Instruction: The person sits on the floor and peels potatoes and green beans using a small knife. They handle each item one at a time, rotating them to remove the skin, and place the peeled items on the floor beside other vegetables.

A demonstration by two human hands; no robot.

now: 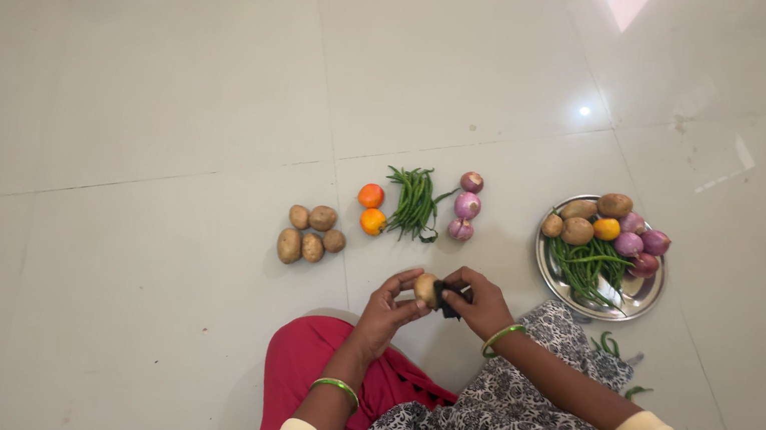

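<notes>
Left of both hands, five potatoes (310,234) lie on the floor (166,112); the left hand (386,309) has its grip clamped on a potato (426,288); the right hand (481,304), touching it, is closed around a dark peeler (449,301); beyond lie tomatoes (371,208), green beans (414,203), onions (465,206); further right, a steel plate (638,300).

Steel plate (645,303) of vegetables, floor potatoes (310,233), beans (414,202), onions (466,205)

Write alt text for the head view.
A seated person holds a potato in the left hand and a dark peeler in the right hand. On the floor lie potatoes, tomatoes, green chillies, onions and a steel plate of vegetables.
</notes>
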